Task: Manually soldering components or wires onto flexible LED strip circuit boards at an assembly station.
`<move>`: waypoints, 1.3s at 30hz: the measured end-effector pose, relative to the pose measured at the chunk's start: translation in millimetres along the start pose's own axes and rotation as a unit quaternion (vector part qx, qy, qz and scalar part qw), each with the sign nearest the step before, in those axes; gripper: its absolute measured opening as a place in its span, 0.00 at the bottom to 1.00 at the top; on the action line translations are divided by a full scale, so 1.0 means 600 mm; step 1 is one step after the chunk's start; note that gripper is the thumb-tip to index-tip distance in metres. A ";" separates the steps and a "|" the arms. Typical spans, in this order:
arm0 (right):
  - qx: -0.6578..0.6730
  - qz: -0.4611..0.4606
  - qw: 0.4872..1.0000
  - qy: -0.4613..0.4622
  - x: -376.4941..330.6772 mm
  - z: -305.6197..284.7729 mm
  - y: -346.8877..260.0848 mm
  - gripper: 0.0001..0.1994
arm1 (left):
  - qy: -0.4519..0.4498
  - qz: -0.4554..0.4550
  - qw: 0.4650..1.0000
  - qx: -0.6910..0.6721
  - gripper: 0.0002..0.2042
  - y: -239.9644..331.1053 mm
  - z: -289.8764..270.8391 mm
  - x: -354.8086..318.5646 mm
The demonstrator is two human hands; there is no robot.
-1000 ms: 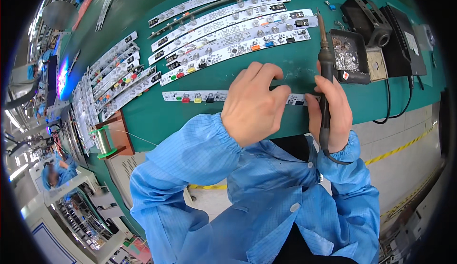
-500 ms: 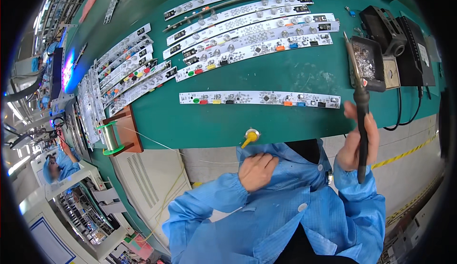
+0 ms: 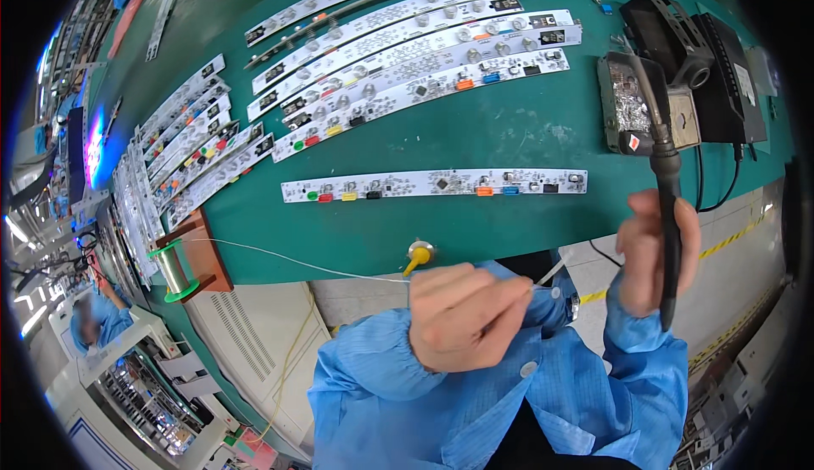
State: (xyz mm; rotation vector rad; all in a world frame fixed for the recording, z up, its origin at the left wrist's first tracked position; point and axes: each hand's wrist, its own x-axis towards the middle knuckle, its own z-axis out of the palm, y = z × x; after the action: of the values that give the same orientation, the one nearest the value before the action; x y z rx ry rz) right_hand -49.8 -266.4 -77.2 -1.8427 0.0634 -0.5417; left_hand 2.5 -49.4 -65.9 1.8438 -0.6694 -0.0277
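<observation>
My right hand (image 3: 640, 258) is wrapped round the black handle of a soldering iron (image 3: 666, 177). The iron's tip points up and away, over a small dark tray (image 3: 612, 126). In front of my body, my left hand (image 3: 466, 321) pinches a thin solder wire (image 3: 314, 265), which runs back to a spool (image 3: 175, 270) with green flanges. A pale wire end pokes out past the left fingertips. Beyond both hands, a narrow, white circuit board (image 3: 415, 187) with coloured connectors lies on the green mat (image 3: 339, 232), touched by neither hand.
Several more board strips (image 3: 407, 97) lie in rows farther back, with another group (image 3: 208, 139) at the left. The spool sits by a brown wooden stand (image 3: 203, 254). A yellow-tipped knob (image 3: 419, 254) is at the mat's front edge. Black equipment (image 3: 666, 41) stands at the right.
My left hand has risen and come closer, the wire stretching from it to the spool. My right hand has shifted slightly right and down with the iron. The view has shifted a little.
</observation>
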 end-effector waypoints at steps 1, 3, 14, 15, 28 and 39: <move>0.047 -0.005 0.999 -0.010 0.011 -0.010 0.002 0.22 | 0.017 0.003 0.999 0.027 0.10 -0.002 0.002 0.007; 0.047 -0.042 0.998 -0.008 0.035 -0.009 0.007 0.27 | 0.054 0.022 0.997 0.042 0.08 -0.018 0.013 0.023; -0.002 -0.015 0.990 -0.140 0.107 -0.044 0.018 0.12 | 0.063 -0.001 0.996 0.065 0.09 -0.049 0.034 0.048; -0.002 -0.015 0.990 -0.141 0.110 -0.043 0.020 0.12 | 0.066 0.001 0.996 0.063 0.09 -0.049 0.034 0.048; 0.006 0.032 0.990 -0.139 0.115 -0.033 0.019 0.10 | 0.075 0.027 0.994 0.079 0.08 -0.060 0.039 0.044; 0.037 0.116 0.987 -0.107 0.112 -0.028 0.013 0.10 | 0.073 0.024 0.993 0.090 0.07 -0.060 0.041 0.042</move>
State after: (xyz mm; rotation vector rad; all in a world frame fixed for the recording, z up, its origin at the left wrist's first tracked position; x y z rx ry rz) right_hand 5.4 -304.5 -57.9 -1.7807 0.1094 -0.1802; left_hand 31.1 -74.0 -99.4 1.9797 -0.6305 0.2026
